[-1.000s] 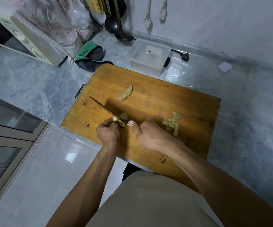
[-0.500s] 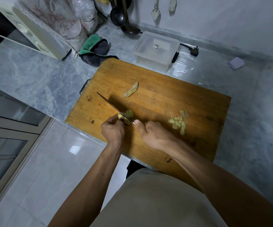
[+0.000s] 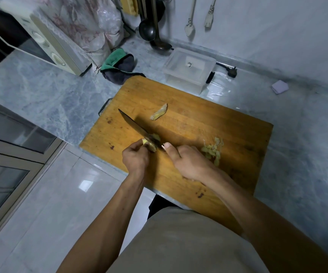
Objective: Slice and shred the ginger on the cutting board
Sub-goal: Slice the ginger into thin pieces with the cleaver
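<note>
A wooden cutting board [image 3: 198, 123] lies on the grey marble counter. My left hand [image 3: 135, 157] pinches a small yellow ginger piece [image 3: 149, 144] near the board's front left. My right hand [image 3: 188, 162] grips the handle of a dark knife [image 3: 135, 127], thumb along the spine; the blade points to the far left and its heel sits on the ginger. A fresh slice [image 3: 156, 137] lies just beyond the blade. A pile of cut ginger [image 3: 212, 150] lies to the right of my right hand. One larger ginger chunk [image 3: 159, 114] rests near the board's middle.
A clear plastic box [image 3: 188, 69] stands behind the board, with a black plug and cord [image 3: 232, 70] beside it. A green and grey cloth [image 3: 118, 66] and a microwave [image 3: 47, 44] are at the back left. Ladles and spoons hang on the wall. The counter edge runs under the board's front.
The camera view has shifted a little. The knife blade keeps working at the ginger held by my left hand; both hands stay in the same place on the board.
</note>
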A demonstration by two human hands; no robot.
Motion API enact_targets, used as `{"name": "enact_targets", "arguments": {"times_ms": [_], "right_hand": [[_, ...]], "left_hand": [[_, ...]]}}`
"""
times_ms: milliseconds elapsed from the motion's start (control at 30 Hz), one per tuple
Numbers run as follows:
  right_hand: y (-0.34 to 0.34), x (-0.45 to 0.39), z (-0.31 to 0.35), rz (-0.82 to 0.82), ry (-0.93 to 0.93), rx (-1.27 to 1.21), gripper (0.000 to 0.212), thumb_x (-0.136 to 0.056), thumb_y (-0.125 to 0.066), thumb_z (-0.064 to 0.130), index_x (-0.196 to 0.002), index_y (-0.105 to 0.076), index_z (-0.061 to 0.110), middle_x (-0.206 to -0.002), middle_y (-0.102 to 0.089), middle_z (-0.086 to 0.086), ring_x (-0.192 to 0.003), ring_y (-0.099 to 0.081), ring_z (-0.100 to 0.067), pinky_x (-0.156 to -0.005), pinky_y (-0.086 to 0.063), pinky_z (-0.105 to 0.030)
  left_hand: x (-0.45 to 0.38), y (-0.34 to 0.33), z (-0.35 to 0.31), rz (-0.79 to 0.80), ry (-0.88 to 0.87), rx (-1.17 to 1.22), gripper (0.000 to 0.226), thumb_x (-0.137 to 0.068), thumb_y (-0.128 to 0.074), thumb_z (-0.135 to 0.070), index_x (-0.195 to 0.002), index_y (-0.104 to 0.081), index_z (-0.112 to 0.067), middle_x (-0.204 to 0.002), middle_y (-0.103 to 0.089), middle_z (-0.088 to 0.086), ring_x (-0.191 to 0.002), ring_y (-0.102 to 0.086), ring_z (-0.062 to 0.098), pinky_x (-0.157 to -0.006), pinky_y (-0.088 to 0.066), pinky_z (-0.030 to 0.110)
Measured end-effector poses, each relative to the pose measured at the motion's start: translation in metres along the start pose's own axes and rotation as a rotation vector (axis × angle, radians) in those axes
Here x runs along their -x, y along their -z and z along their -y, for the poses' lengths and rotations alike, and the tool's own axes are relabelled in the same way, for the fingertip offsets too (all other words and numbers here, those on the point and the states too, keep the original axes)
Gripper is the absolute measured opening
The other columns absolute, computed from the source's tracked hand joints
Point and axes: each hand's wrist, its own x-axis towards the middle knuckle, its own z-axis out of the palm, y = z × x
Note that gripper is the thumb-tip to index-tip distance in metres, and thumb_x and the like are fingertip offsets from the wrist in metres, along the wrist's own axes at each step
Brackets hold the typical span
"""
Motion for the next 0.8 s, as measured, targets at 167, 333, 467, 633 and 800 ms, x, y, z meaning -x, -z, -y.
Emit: {"name": "enact_targets", "arguments": {"times_ms": [167,333,467,633,800], "right_hand": [[0.004,0.012,0.006,-0.03,0.068,0.038,0.069,-0.105,-0.022,0.059,-0.059,-0.048,0.014,-0.061,-0.053,-0.002,-0.059,-0.054,-0.016,-0.062,-0.046,-0.035],[-0.002,0.013,0.008,-0.041,0.081,0.091,0.065,-0.105,-0.022,0.058,-0.06,-0.048,0.019,-0.065,-0.053,-0.002,-0.071,-0.056,-0.021,-0.069,-0.047,-0.038],[-0.004,0.018,0.011,-0.056,0.097,0.126,0.063,-0.106,-0.02,0.057,-0.066,-0.05,0.02,-0.074,-0.06,-0.007,-0.084,-0.06,-0.029,-0.076,-0.052,-0.044],[-0.002,0.021,0.012,-0.072,0.075,0.152,0.06,-0.104,-0.019,0.061,-0.068,-0.047,0.022,-0.082,-0.061,-0.01,-0.084,-0.061,-0.032,-0.073,-0.053,-0.047],[-0.001,0.022,0.011,-0.05,0.058,0.175,0.058,-0.104,-0.019,0.061,-0.067,-0.043,0.023,-0.087,-0.06,-0.013,-0.076,-0.059,-0.029,-0.061,-0.046,-0.039]], "left_hand": [[0.0,-0.001,-0.001,0.0,0.037,0.014,0.029,-0.074,-0.063,-0.011,-0.098,-0.079,-0.018,-0.094,-0.076,-0.001,-0.091,-0.071,0.021,-0.091,-0.057,0.04],[-0.004,0.0,0.001,0.01,0.051,0.027,0.037,-0.066,-0.058,-0.015,-0.097,-0.078,-0.017,-0.093,-0.076,0.0,-0.089,-0.072,0.022,-0.089,-0.058,0.04],[-0.001,-0.001,-0.003,0.002,0.063,0.046,0.03,-0.075,-0.059,-0.006,-0.098,-0.078,-0.014,-0.091,-0.076,0.004,-0.087,-0.072,0.024,-0.088,-0.059,0.04],[0.001,-0.001,-0.004,0.001,0.061,0.058,0.034,-0.072,-0.055,-0.004,-0.095,-0.078,-0.014,-0.086,-0.076,0.005,-0.082,-0.073,0.024,-0.085,-0.06,0.04],[0.003,-0.002,-0.006,-0.027,0.055,0.042,0.034,-0.077,-0.054,0.0,-0.098,-0.078,-0.012,-0.085,-0.076,0.006,-0.08,-0.073,0.024,-0.083,-0.06,0.039]]}}
